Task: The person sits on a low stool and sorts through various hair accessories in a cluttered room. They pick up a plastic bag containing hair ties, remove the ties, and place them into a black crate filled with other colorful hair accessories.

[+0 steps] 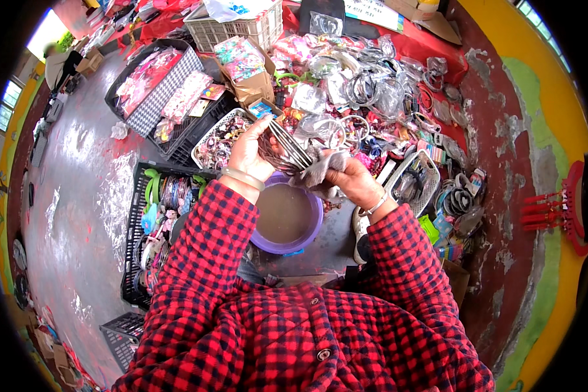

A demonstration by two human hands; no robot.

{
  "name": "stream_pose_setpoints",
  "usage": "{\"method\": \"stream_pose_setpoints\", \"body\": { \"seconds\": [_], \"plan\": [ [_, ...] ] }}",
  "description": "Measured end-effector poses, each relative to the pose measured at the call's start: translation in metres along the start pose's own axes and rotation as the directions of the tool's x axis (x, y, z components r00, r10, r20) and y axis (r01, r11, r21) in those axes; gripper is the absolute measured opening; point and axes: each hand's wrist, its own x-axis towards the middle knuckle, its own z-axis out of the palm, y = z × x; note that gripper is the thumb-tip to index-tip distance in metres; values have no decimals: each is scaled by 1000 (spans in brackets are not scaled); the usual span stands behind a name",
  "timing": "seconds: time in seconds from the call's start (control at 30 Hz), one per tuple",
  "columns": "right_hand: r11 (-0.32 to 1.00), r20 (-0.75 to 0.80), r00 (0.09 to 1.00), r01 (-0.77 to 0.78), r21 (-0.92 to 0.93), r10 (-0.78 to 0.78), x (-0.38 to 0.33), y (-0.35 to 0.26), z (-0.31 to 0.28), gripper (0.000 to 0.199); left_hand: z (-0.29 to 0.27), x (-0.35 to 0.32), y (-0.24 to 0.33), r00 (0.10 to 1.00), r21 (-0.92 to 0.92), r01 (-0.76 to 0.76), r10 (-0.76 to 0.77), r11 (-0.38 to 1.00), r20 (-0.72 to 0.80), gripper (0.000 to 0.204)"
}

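Note:
In front of my chest, my left hand (249, 155) is closed around a bunch of thin, dark, shiny hoops (287, 145) that look like headbands. My right hand (358, 183) grips a crumpled grey cloth (321, 172), which is pressed against the right end of the hoops. Part of the bunch is covered by the cloth and by my left fingers. Below both hands stands a purple basin (319, 219) with murky brownish water in it.
A black crate (132, 225) of hair accessories stands to the left, beside a white basket (206, 138) of small ornaments. Ahead lies a large heap of bagged headbands (372, 88). Another white basket (431, 178) is at the right, near a peeling wall (503, 170).

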Motion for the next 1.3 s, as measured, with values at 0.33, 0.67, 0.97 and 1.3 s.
{"method": "stream_pose_setpoints", "body": {
  "seconds": [0.33, 0.67, 0.97, 1.3],
  "plan": [
    [775, -396, 911, 168, 610, 114, 7, 7, -24, 33, -2, -2, 3, 995, 161, -95, 100, 982, -26, 12],
    [887, -245, 961, -5, 461, 132, -1, -2, -17, 30, 6, -7, -11, 1000, 613, 22, -27, 789, -2, 15],
    [702, -225, 974, 151, 696, 13, 1, -3, -22, 38, 4, -1, -14, 997, 519, 62, -35, 852, -62, 22],
    [997, 61, 995, -82, -6, 83, -7, 0, -3, 24, -12, 8, -3, 995, 84, 77, -82, 993, 55, 19]
  ]
}}
